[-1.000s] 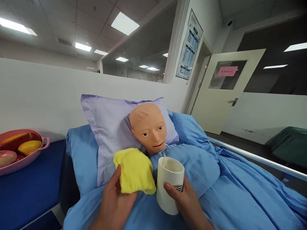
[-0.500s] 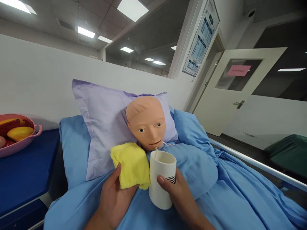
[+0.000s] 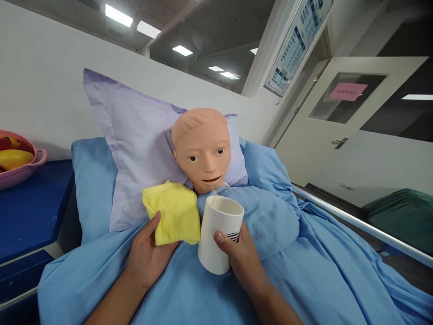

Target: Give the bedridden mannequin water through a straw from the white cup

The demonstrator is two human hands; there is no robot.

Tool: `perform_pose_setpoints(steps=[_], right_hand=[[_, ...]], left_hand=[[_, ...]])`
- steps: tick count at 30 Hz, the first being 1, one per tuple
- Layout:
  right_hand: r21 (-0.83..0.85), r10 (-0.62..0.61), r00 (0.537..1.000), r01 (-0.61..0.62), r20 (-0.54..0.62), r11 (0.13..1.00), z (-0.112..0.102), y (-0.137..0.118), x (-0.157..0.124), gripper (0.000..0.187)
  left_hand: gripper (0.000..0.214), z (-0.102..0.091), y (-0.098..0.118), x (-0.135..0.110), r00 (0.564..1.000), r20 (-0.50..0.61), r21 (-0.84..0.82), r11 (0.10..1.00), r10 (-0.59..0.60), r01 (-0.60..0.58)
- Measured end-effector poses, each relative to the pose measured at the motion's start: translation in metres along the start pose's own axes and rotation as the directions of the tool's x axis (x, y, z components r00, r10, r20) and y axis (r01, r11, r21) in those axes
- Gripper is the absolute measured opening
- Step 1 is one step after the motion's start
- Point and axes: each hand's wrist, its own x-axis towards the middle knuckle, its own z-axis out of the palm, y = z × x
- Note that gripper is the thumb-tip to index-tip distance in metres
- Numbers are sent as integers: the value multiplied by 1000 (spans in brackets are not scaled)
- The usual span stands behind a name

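A manikin (image 3: 206, 149) lies with its head on a lilac pillow (image 3: 138, 131), its mouth slightly parted. My right hand (image 3: 241, 255) is wrapped round a white cup (image 3: 216, 237) with black stripes, tilted a little toward the manikin. From the cup's rim a thin pale straw (image 3: 214, 192) sticks up just below the manikin's mouth; I cannot tell whether it touches. In my left hand (image 3: 152, 253) is a folded yellow towel (image 3: 174, 214), thumb on top and the fingers hidden beneath. The towel sits close beside the cup, below the manikin's chin.
Blue bedding (image 3: 287, 275) covers the manikin's body. At the left, a pink basin (image 3: 20, 170) of fruit stands on a blue bedside cabinet (image 3: 30, 212). A metal bed rail (image 3: 358, 225) runs along the right side. Beyond it is an open door (image 3: 314, 135).
The view has tipped downward, so the bed appears higher. The cup leans more, and its straw has come nearer the manikin's mouth. Both hands keep their hold.
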Motion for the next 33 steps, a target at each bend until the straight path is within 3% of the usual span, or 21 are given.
perform_pose_setpoints(steps=[8,20,27,33], right_hand=[[70,-46,998,43,41,997,-5,10,4,55],[114,-22,1000,22,-1,993,-6,17,4,59],[236,-9,998,22,-56,972,4,9,1,58],[148,-19,999,24,-35,989,-2,14,2,58]], left_hand=[[55,-14,4,7,994,111,13,1000,-26,24],[55,-14,2,5,992,125,59,998,-36,29],[56,-11,2,2,996,89,69,997,-29,23],[57,-12,2,2,993,117,97,995,-30,19]])
